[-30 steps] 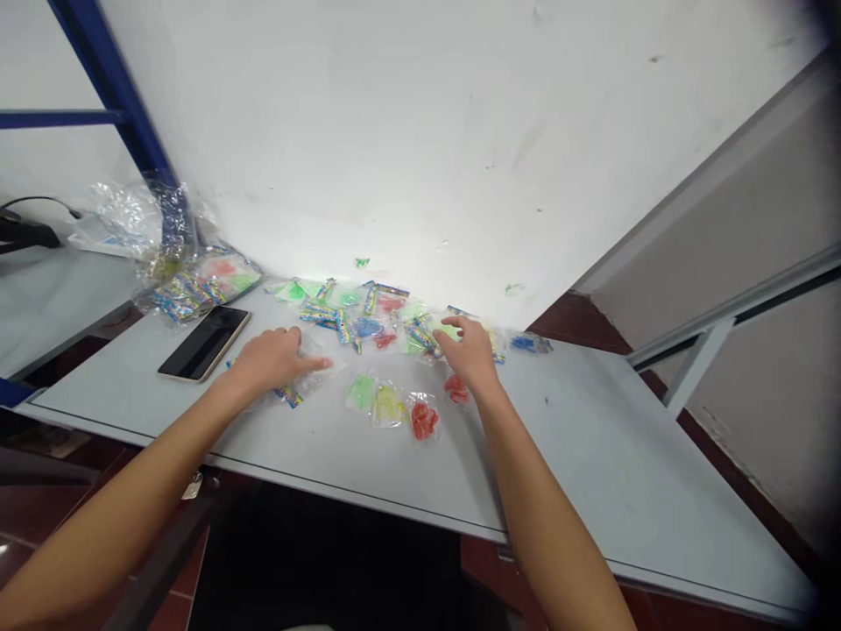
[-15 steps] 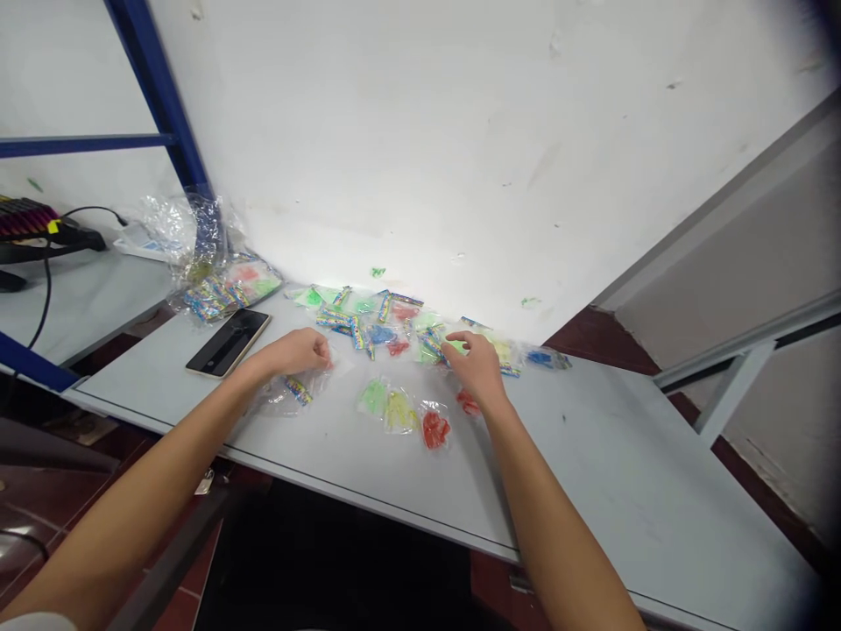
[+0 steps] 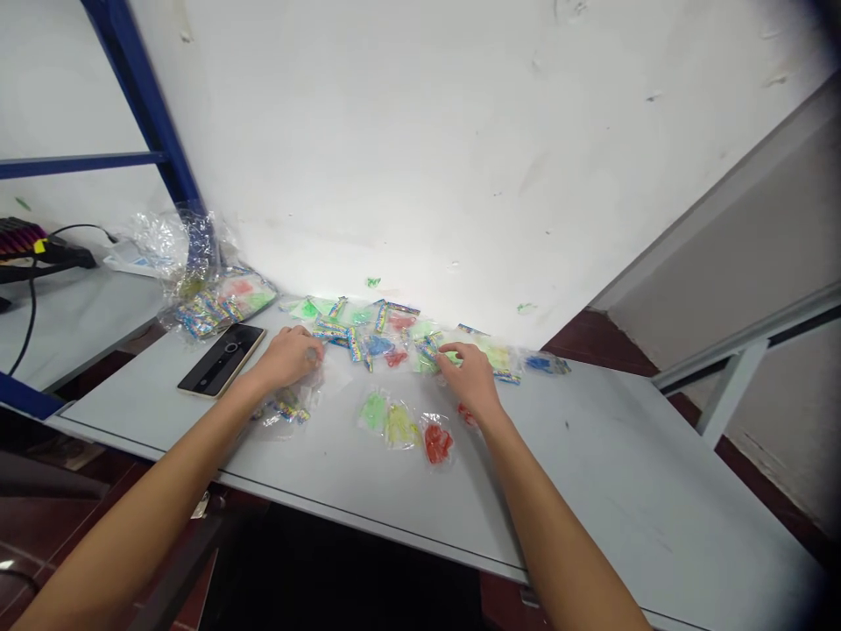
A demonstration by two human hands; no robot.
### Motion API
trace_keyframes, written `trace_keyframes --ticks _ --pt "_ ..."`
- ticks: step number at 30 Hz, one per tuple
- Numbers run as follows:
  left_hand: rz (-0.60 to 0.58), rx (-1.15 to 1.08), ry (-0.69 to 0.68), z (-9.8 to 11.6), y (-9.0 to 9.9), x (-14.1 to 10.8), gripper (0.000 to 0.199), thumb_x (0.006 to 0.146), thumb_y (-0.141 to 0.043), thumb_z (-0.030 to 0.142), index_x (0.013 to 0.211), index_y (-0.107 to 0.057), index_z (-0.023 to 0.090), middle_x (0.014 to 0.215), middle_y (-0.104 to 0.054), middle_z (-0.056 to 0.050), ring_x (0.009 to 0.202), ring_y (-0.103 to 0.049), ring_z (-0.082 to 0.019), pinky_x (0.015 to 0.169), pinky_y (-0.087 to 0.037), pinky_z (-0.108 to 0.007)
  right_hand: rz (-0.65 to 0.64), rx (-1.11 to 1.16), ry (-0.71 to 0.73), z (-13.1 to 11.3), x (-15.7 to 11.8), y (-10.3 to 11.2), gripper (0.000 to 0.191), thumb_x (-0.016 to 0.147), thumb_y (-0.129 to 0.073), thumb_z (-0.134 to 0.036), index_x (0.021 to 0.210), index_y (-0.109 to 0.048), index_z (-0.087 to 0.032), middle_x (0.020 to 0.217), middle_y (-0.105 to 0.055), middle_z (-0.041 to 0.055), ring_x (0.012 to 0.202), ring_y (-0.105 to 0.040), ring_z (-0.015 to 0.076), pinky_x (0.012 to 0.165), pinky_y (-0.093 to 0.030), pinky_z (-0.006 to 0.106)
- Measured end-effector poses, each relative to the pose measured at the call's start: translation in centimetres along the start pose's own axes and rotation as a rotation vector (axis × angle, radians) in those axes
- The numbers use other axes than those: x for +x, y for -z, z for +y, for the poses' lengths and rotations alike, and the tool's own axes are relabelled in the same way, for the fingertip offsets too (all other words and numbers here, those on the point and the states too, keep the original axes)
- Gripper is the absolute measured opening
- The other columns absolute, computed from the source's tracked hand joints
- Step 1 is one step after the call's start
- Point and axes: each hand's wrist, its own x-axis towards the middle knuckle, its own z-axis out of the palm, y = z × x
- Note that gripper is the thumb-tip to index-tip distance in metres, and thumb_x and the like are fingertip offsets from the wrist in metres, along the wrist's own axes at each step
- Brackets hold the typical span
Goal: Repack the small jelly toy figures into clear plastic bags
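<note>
My left hand is closed, its fingertips pinched over clear plastic at the left of the table. Beneath it lie clear wrappers with a colourful label strip. My right hand has thumb and forefinger apart, at the front of a row of small clear packets with green, blue, red and yellow contents. Between the hands, nearer me, lie a green packet, a yellow packet and a red packet. Another red packet shows partly beside my right wrist.
A phone lies left of my left hand. Behind it sit a bag of packets and crumpled clear plastic by a blue frame. A white wall rises behind the grey table.
The view has shifted slightly. My left hand has moved a little left, over the wrappers with the label strip. My right hand stays by the row of packets, thumb and forefinger still apart.
</note>
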Motion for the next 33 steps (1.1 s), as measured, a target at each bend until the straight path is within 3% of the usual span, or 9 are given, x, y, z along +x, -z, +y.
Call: trace_keyframes --ticks 4,8,12,14,18,20,23,29,33 --pt "-0.005 0.065 -0.014 0.6 0.4 0.8 0.016 0.077 -0.058 0.020 0.081 -0.074 0.021 0.101 -0.066 -0.012 0.103 -0.058 -0.029 0.096 -0.041 -0.041 -0.007 0.012 0.022 0.1 0.0 -0.1 0.028 0.078 -0.054 -0.039 0.092 -0.070 -0.022 0.107 -0.067 0.0095 0.101 -0.057 0.0276 0.089 -0.042 0.042" --pt "0.089 0.046 -0.039 1.8 1.1 1.6 0.017 0.079 -0.055 0.021 0.084 -0.072 0.021 0.104 -0.064 -0.011 0.103 -0.058 -0.027 0.095 -0.041 -0.040 0.008 0.034 0.034 0.2 0.1 -0.3 0.028 0.076 -0.054 -0.040 0.090 -0.070 -0.022 0.106 -0.066 0.0095 0.101 -0.057 0.0281 0.090 -0.042 0.043" --pt "0.209 -0.092 -0.117 4.1 1.5 2.1 0.012 0.075 -0.056 0.021 0.081 -0.066 0.020 0.093 -0.065 -0.007 0.091 -0.059 -0.023 0.086 -0.044 -0.036 0.037 0.119 0.015 -0.4 -0.1 -0.4 0.024 0.075 -0.057 -0.039 0.085 -0.070 -0.022 0.104 -0.068 0.0091 0.100 -0.059 0.0284 0.090 -0.043 0.045" --pt "0.211 -0.219 -0.122 5.5 1.5 2.5 0.010 0.072 -0.057 0.022 0.080 -0.063 0.021 0.083 -0.064 -0.003 0.080 -0.058 -0.020 0.076 -0.043 -0.032 0.009 0.299 -0.040 -1.1 -0.4 -0.3 0.024 0.075 -0.061 -0.041 0.087 -0.069 -0.022 0.103 -0.069 0.0091 0.097 -0.061 0.0277 0.087 -0.046 0.044" --pt "0.084 -0.500 -0.133 7.9 1.1 3.7 0.010 0.070 -0.057 0.023 0.077 -0.064 0.021 0.065 -0.055 0.002 0.064 -0.051 -0.015 0.062 -0.038 -0.028 -0.160 0.797 -0.086 -3.1 -1.4 -0.3 0.043 0.069 -0.076 -0.045 0.104 -0.064 -0.023 0.108 -0.069 0.0086 0.102 -0.064 0.0251 0.088 -0.050 0.041" --pt "-0.058 -0.631 -0.152 8.8 0.7 4.2 0.011 0.070 -0.059 0.026 0.077 -0.067 0.021 0.064 -0.057 0.001 0.062 -0.052 -0.015 0.060 -0.037 -0.028 -0.193 0.848 -0.034 -4.2 -2.0 -0.3 0.054 0.065 -0.082 -0.043 0.111 -0.061 -0.025 0.116 -0.067 0.0087 0.108 -0.062 0.0249 0.091 -0.050 0.041" --pt "-0.270 -0.767 -0.154 9.5 0.1 4.5 0.020 0.068 -0.068 0.031 0.085 -0.072 0.022 0.068 -0.063 0.000 0.063 -0.056 -0.016 0.060 -0.039 -0.029 -0.184 0.739 0.063 -5.2 -2.8 -0.4 0.058 0.067 -0.082 -0.040 0.120 -0.059 -0.030 0.128 -0.061 0.0072 0.110 -0.061 0.0231 0.091 -0.051 0.039" --pt "-0.320 -0.894 -0.095 9.2 -1.2 4.2 0.023 0.068 -0.075 0.040 0.079 -0.071 0.021 0.075 -0.069 -0.003 0.073 -0.062 -0.018 0.065 -0.044 -0.028 -0.208 0.730 0.039 -5.4 -3.3 -0.3 0.036 0.078 -0.071 -0.041 0.109 -0.065 -0.025 0.090 -0.066 0.0032 0.078 -0.062 0.0180 0.064 -0.054 0.032" --pt "-0.374 -0.991 -0.029 8.9 -2.3 3.8 0.034 0.065 -0.078 0.048 0.078 -0.071 0.017 0.079 -0.070 -0.004 0.075 -0.062 -0.017 0.068 -0.045 -0.029 -0.207 0.857 -0.071 -5.0 -2.9 -0.6 0.039 0.075 -0.072 -0.041 0.108 -0.063 -0.023 0.078 -0.062 0.0001 0.072 -0.061 0.0179 0.059 -0.056 0.032"
